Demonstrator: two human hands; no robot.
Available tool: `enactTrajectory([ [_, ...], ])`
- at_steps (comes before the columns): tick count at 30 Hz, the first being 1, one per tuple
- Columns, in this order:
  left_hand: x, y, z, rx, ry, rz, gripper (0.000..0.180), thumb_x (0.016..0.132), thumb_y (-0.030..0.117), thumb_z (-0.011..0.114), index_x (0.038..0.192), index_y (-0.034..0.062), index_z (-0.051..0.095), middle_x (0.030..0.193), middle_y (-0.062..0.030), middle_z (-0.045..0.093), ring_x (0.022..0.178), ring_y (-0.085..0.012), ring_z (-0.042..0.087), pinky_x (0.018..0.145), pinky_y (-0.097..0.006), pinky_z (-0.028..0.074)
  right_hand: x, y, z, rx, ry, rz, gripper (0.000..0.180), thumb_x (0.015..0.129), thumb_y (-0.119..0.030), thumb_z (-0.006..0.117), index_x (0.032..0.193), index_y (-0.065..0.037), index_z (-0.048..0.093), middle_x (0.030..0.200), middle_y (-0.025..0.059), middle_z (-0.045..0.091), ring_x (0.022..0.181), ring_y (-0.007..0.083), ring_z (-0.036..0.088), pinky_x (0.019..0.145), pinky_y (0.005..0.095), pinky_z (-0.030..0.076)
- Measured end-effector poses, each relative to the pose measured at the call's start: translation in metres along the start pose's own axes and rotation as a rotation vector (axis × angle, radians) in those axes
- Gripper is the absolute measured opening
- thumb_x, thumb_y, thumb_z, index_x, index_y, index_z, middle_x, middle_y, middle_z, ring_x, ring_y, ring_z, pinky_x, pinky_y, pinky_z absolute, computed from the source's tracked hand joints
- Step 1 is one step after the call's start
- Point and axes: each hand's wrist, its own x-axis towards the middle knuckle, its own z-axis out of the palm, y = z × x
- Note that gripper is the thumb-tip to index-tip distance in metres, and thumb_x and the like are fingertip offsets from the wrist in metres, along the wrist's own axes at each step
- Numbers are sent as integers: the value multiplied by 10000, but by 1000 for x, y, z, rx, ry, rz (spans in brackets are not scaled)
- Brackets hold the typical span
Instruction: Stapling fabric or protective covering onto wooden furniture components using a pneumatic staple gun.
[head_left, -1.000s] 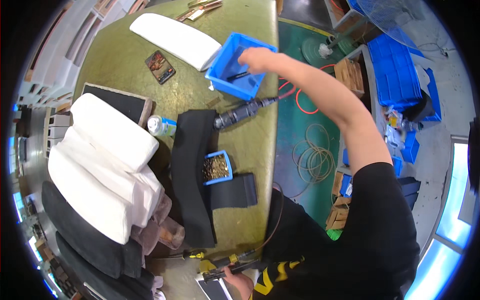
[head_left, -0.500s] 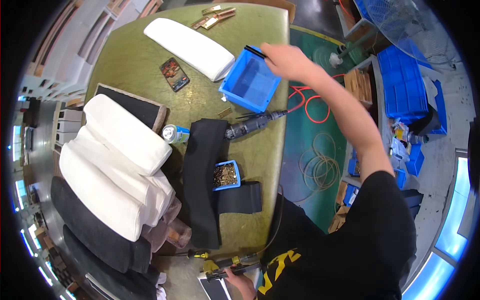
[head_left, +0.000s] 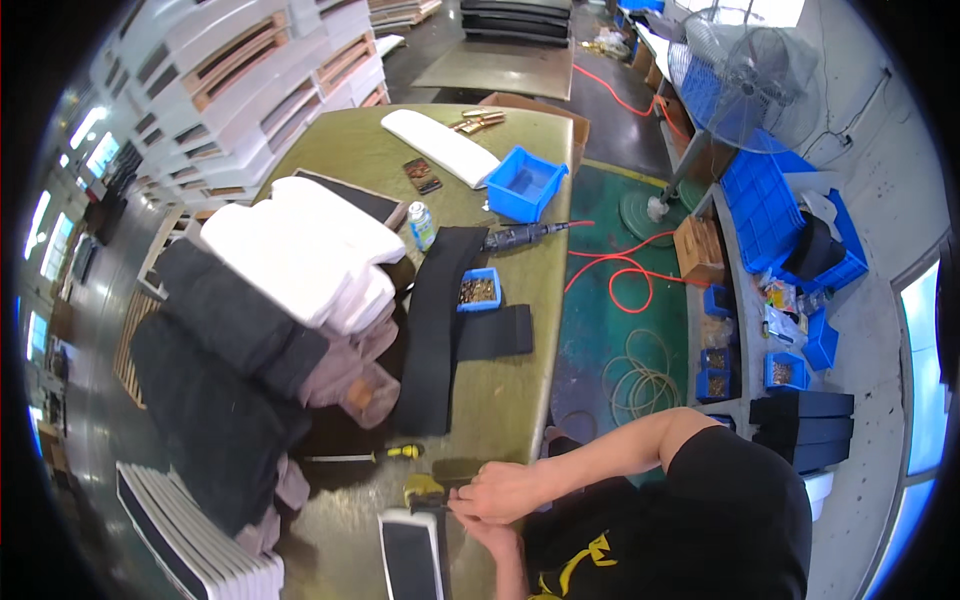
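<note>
At the near edge of the table, my left hand [head_left: 492, 537] is closed round a yellow-and-black staple gun [head_left: 424, 488]. My right hand [head_left: 502, 492] is bent over the back of this gun, fingers pressed together. What those fingers hold is hidden, and the short black strip seen earlier does not show. Just below the gun lies a black panel with a white rim [head_left: 411, 562]. A yellow-handled screwdriver [head_left: 400, 452] rests to the left. Farther off, a long black padded piece [head_left: 440, 340] lies beside a small blue tray of screws [head_left: 480, 289].
White padded pieces [head_left: 300, 240] and dark ones [head_left: 215, 400] are heaped on the left. A power drill [head_left: 515, 237], a spray can [head_left: 421, 226], a phone [head_left: 422, 176] and a blue bin [head_left: 526, 185] stand or lie farther back. Red hose [head_left: 632, 285] loops over the floor at right.
My right hand has come back from the blue bin, where it held a short black strip, to the staple gun. The left hand stays at the gun. The view has tilted up.
</note>
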Motion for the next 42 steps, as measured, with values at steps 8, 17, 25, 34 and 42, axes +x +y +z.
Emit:
enactTrajectory([
  [8,-75,42,-14,337,-237,291,682,954,143,687,1475,-11,275,1198,-103,546,1115,-211,563,969,-366,475,5,-96,27,-359,23,61,460,824,-228,616,1207,25,627,855,97,643,718,260,690,587,412,537],
  [17,-136,62,-32,413,-60,48,503,1006,163,614,1409,33,341,1254,-131,572,1029,-175,602,721,-273,545,-37,-72,58,106,22,355,524,1000,-493,547,1387,-141,577,1169,82,682,920,217,694,729,347,551],
  [25,-151,47,-30,50,-23,-31,439,1029,78,556,1447,-11,457,1252,-67,613,1093,-117,574,949,-287,470,-49,-63,106,1885,314,1182,444,1013,-548,537,1151,-141,647,814,10,668,653,150,645,580,318,552],
  [34,-154,24,-93,205,-208,45,577,1100,216,364,1607,34,158,1383,-118,453,1096,-168,514,1003,-310,419,-68,-116,118,1606,405,996,527,1048,-578,417,981,-80,577,781,30,601,637,145,586,582,287,499],
  [42,-178,155,-175,998,-336,392,500,926,200,659,1367,16,513,1127,-152,641,1002,-345,623,862,-443,500,-59,-233,152,1486,656,873,431,1008,-434,602,1138,-27,543,958,68,603,798,163,611,711,310,528],
])
